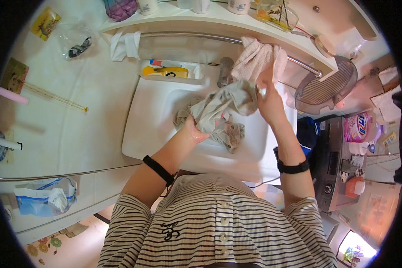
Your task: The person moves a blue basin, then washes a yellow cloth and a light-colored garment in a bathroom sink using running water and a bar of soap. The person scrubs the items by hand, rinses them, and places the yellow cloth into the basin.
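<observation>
Over a white sink basin [154, 134], a wet grey-beige cloth garment [217, 100] is held up between my hands. My left hand [199, 129] grips its lower left part, with wet skin at the palm. At the upper right, my right hand [268, 93] is raised beside the garment's end, in front of a pink towel [254, 60] on the rail; a small pale object shows at its fingers and I cannot tell what it is. The garment's lower folds [232, 134] rest in the basin.
A clear tray [169, 78] with a yellow-handled tool stands behind the basin, near a grey translucent cup [225, 72]. Above runs a metal rail [194, 36] with a white cloth [125, 47]. A washing machine [325, 167] with a pink detergent bottle [358, 127] stands at the right.
</observation>
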The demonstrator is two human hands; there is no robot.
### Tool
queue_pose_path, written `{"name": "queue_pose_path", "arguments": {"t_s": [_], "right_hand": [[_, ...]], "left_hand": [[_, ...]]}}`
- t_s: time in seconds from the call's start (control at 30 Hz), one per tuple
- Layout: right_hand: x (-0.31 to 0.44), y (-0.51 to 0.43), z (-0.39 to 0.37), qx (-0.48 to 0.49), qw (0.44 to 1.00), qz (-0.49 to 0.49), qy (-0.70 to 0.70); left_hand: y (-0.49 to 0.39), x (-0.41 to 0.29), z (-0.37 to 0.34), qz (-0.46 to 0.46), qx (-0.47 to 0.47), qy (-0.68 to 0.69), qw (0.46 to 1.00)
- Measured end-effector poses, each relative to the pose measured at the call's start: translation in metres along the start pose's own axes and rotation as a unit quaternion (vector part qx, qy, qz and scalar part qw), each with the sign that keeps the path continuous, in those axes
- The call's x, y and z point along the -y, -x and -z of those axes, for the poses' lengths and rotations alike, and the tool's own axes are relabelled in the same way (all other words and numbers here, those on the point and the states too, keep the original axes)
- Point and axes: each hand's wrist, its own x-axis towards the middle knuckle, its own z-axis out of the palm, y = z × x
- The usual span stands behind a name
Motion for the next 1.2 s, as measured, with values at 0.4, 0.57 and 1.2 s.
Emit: {"name": "queue_pose_path", "arguments": {"t_s": [0.4, 0.57, 1.2], "right_hand": [[0.02, 0.045, -0.141, -0.073, 0.988, -0.007, -0.138], [0.031, 0.041, -0.135, -0.024, 0.936, -0.162, -0.311], [-0.054, 0.046, -0.129, 0.086, 0.887, -0.034, -0.453]], "left_hand": [[0.019, 0.027, 0.004, -0.043, -0.169, -0.242, 0.954], [0.012, 0.016, 0.021, -0.078, -0.205, -0.258, 0.941], [0.007, 0.001, -0.041, -0.117, -0.127, -0.24, 0.955]]}}
